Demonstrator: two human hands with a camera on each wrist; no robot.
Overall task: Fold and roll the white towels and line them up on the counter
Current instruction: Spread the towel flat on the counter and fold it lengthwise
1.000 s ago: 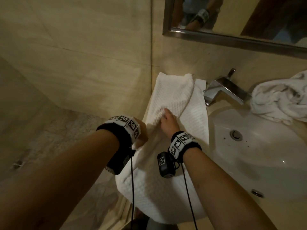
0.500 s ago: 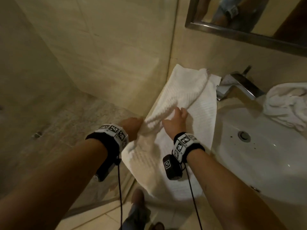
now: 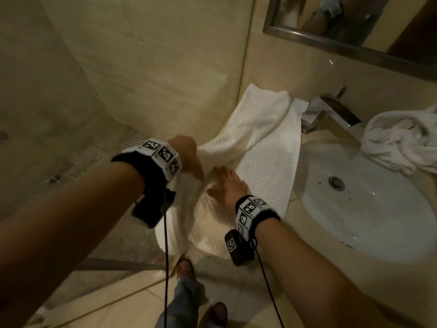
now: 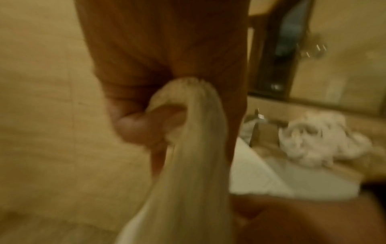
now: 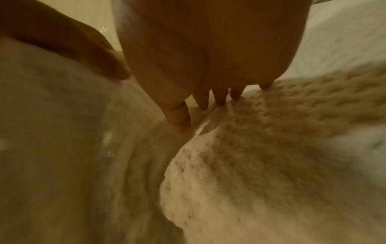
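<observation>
A white waffle-weave towel [image 3: 269, 159] lies spread on the counter left of the sink, its near end hanging over the front edge. My left hand [image 3: 186, 155] grips a bunched edge of that towel [image 4: 188, 132] and holds it up above the counter's left side. My right hand [image 3: 224, 183] lies flat on the towel with straight fingers [image 5: 219, 97] pressed into the fold under the raised layer. A second white towel [image 3: 399, 138] sits crumpled on the counter behind the sink, at the right.
The white basin [image 3: 369, 204] fills the counter to the right of the towel, with a chrome tap [image 3: 331, 112] behind it. A tiled wall stands close on the left and a mirror [image 3: 354, 22] hangs above. My feet [image 3: 186, 268] show on the floor below.
My left hand has lifted the towel edge up and to the left. My right hand has slid from pinching the fold to lying flat under the raised layer.
</observation>
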